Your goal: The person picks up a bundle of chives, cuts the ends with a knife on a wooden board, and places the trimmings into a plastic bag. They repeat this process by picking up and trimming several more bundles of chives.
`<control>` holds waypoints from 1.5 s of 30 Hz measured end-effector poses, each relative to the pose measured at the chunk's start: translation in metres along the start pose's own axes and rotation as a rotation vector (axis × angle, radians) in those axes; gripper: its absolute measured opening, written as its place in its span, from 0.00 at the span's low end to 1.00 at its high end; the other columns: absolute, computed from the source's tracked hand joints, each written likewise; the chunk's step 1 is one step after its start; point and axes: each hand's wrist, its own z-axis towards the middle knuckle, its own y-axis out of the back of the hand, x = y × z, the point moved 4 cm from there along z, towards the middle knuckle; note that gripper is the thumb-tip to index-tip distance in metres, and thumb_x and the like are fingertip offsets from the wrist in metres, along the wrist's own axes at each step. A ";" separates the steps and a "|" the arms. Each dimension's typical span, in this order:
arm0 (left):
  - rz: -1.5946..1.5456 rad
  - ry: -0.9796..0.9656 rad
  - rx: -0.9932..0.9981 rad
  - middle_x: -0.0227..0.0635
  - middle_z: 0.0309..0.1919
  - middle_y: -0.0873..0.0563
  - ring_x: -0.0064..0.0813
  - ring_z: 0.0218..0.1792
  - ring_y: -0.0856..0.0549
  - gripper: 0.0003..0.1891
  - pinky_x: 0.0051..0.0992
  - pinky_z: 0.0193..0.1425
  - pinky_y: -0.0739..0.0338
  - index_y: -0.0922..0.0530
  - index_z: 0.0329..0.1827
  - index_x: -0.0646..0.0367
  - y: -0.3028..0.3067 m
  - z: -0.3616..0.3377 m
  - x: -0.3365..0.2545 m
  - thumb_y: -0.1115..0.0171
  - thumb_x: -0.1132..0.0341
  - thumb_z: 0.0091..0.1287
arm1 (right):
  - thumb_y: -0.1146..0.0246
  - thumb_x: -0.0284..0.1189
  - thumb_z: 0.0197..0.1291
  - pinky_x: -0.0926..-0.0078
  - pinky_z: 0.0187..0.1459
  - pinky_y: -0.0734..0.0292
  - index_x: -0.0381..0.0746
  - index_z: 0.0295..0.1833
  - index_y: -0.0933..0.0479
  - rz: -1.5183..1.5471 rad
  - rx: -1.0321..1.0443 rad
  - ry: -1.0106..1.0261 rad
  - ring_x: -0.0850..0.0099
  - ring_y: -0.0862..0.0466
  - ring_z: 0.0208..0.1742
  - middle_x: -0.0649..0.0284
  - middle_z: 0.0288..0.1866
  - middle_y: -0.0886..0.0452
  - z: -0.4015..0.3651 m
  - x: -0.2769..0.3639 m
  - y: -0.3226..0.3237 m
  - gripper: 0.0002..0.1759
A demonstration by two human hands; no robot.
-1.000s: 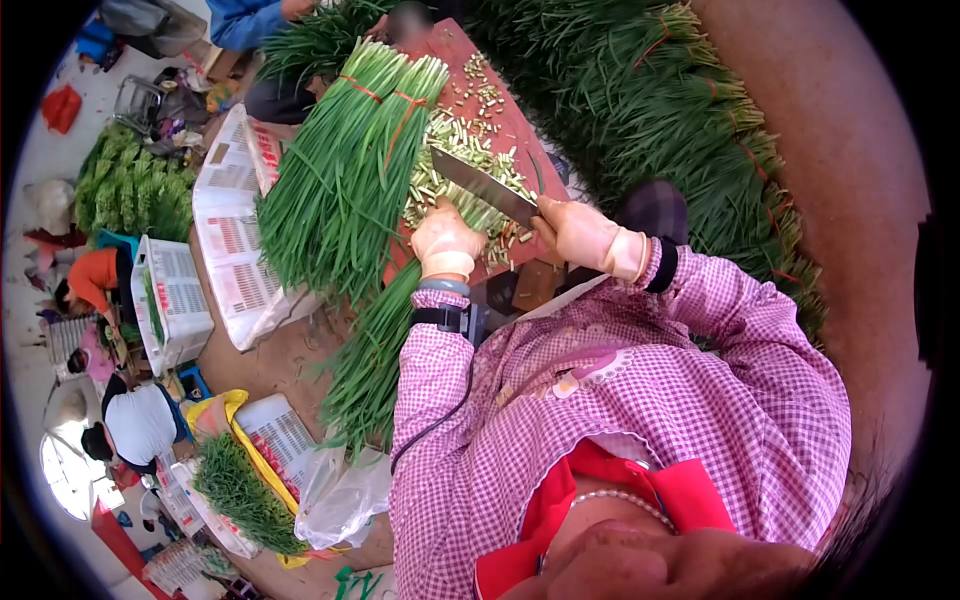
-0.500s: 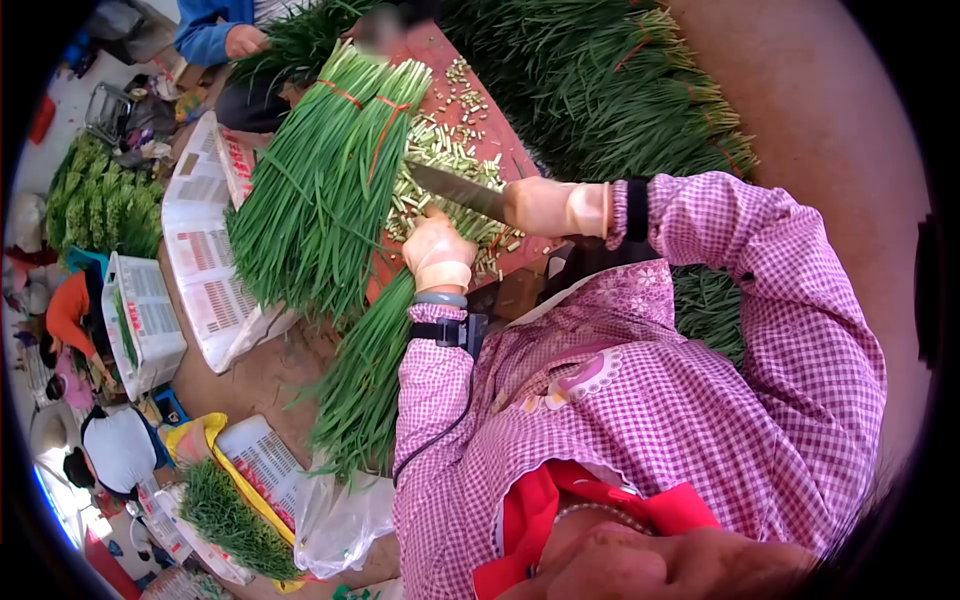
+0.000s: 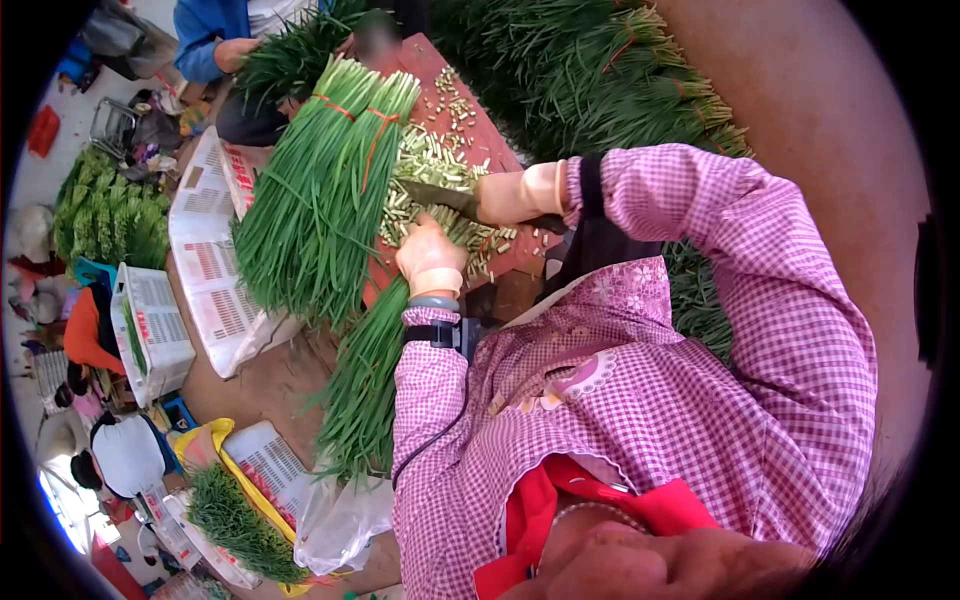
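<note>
My left hand [image 3: 430, 255] is closed around the stem end of a bunch of garlic chives [image 3: 368, 385], whose green leaves hang toward my left forearm. My right hand [image 3: 512, 195] grips a knife [image 3: 440, 197], its blade lying across just beyond my left fingers, over the stem ends. Both hands wear pale gloves. Short cut stem pieces [image 3: 440, 160] are scattered on the red board [image 3: 495, 130] around the blade. Left of them lie two large bunches of garlic chives [image 3: 310, 190], tied with red bands. Whether the blade touches the stems is hard to tell.
Many chive bunches [image 3: 590, 80] are piled beyond the board. At the upper left, a person's hand [image 3: 235, 53] touches more greens. White crates [image 3: 205, 250] stand to the left, with a clear plastic bag [image 3: 345, 520] and a yellow-edged bag of greens [image 3: 240, 515] below.
My right hand has moved left with the knife, bringing the blade closer to my left hand. My left hand shifts only slightly and keeps its hold on the chives.
</note>
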 end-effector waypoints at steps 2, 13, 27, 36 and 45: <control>-0.006 -0.015 -0.009 0.47 0.49 0.16 0.44 0.49 0.13 0.35 0.38 0.50 0.16 0.30 0.57 0.60 0.001 0.001 0.000 0.24 0.56 0.48 | 0.46 0.32 0.59 0.57 0.39 0.19 0.29 0.37 0.18 0.031 -0.092 0.071 0.52 0.13 0.34 0.43 0.33 0.15 -0.001 -0.010 -0.006 0.17; 0.007 0.015 0.027 0.48 0.51 0.16 0.44 0.50 0.13 0.35 0.39 0.53 0.17 0.29 0.58 0.58 0.002 0.002 0.004 0.24 0.55 0.47 | 0.44 0.33 0.59 0.56 0.43 0.18 0.29 0.40 0.19 0.212 -0.099 -0.064 0.50 0.13 0.39 0.43 0.35 0.15 0.001 -0.001 -0.026 0.17; -0.124 -0.145 -0.119 0.49 0.67 0.25 0.48 0.63 0.22 0.62 0.36 0.64 0.25 0.42 0.76 0.59 0.005 -0.043 0.058 0.19 0.42 0.38 | 0.44 0.30 0.57 0.58 0.48 0.19 0.31 0.40 0.16 0.178 -0.470 -0.066 0.52 0.13 0.46 0.44 0.42 0.14 0.025 -0.010 -0.074 0.15; -0.190 0.122 -0.141 0.39 0.57 0.18 0.42 0.57 0.18 0.48 0.39 0.59 0.22 0.30 0.67 0.47 0.023 -0.097 0.105 0.20 0.43 0.40 | 0.47 0.26 0.59 0.57 0.51 0.20 0.26 0.54 0.27 0.008 -0.437 -0.020 0.49 0.15 0.51 0.42 0.46 0.15 0.014 0.015 -0.080 0.20; -0.321 0.070 -0.627 0.42 0.53 0.19 0.47 0.54 0.18 0.45 0.42 0.57 0.23 0.29 0.64 0.52 0.090 -0.138 0.120 0.20 0.49 0.41 | 0.43 0.38 0.64 0.58 0.50 0.19 0.33 0.51 0.22 -0.055 -0.519 0.009 0.50 0.14 0.47 0.46 0.42 0.14 -0.003 0.043 -0.069 0.20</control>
